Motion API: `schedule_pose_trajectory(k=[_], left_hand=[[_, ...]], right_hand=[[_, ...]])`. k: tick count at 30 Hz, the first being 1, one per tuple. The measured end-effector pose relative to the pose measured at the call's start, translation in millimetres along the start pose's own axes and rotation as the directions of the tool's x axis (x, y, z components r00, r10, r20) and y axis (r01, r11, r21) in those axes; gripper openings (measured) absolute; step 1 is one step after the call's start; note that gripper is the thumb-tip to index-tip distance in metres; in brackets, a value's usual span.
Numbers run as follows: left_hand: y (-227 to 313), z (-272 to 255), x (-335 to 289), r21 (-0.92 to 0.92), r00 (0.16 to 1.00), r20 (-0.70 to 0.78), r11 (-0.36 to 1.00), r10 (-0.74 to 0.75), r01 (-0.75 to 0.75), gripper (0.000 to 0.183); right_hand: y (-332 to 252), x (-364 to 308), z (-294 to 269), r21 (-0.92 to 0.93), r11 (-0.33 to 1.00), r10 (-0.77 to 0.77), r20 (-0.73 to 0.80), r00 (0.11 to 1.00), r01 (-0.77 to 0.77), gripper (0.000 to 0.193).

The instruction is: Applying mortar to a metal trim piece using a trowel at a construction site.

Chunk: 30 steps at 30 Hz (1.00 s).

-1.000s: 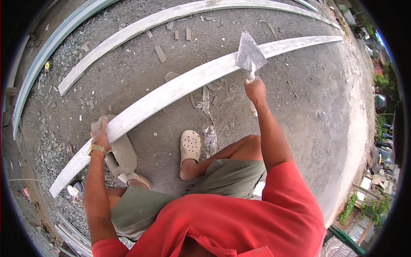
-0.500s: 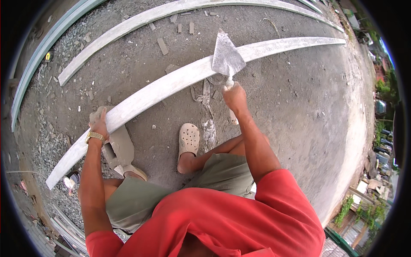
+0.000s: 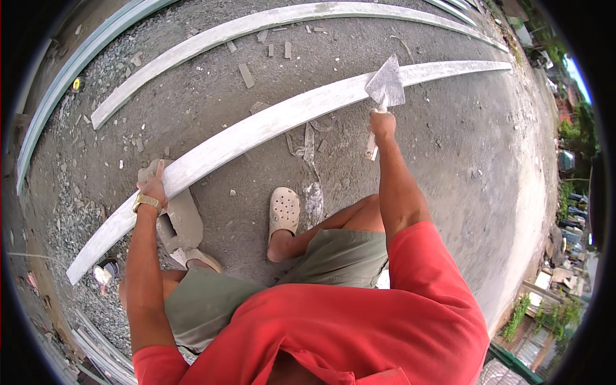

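A long whitish plank (image 3: 269,125) lies slantwise in front of me, looking bowed in this wide view. My left hand (image 3: 153,185), with a gold-coloured watch at its wrist, grips the plank near its left end. Beneath that part of the plank is a grey hollow block (image 3: 185,221). My right hand (image 3: 383,124) is closed round the handle of a trowel (image 3: 387,85). The trowel's pointed, whitened blade lies over the plank's right part; whether it touches the surface, I cannot tell.
Another whitish plank (image 3: 256,24) lies farther off, and pale blue-grey lengths (image 3: 58,83) run along the far left. Scraps (image 3: 246,76) and gravel litter the ground. My beige clog (image 3: 284,208) stands near a whitish strip (image 3: 314,192).
My right hand has carried the trowel rightward along the plank. My left hand keeps its place on the plank, its fingers drawn in a little.
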<state>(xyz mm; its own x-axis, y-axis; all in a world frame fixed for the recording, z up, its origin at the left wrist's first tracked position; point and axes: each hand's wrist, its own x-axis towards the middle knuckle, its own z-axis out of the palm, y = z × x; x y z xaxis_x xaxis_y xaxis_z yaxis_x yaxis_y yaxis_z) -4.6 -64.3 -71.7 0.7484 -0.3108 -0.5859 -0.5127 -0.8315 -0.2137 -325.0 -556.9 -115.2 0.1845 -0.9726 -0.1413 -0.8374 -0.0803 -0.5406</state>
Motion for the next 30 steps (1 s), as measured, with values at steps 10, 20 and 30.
schedule_pose_trajectory(k=[10,20,30], left_hand=[[-8.7,2.0,-2.2,-0.009,1.000,0.005,1.000,0.027,-0.027,0.129],[-1.0,-9.1,-10.8,0.002,0.996,0.072,0.999,-0.051,0.051,0.130],[1.2,-8.8,-4.9,0.018,0.994,0.086,0.997,-0.072,0.071,0.129]], right_hand=[[-19.2,-27.5,-0.3,-0.089,0.984,-0.150,0.062,0.987,0.156,0.038],[-49.3,-130.7,37.8,0.077,0.974,-0.226,0.265,0.937,0.213,0.038],[-36.1,-96.7,27.6,-0.014,0.974,-0.223,0.135,0.965,0.227,0.037]])
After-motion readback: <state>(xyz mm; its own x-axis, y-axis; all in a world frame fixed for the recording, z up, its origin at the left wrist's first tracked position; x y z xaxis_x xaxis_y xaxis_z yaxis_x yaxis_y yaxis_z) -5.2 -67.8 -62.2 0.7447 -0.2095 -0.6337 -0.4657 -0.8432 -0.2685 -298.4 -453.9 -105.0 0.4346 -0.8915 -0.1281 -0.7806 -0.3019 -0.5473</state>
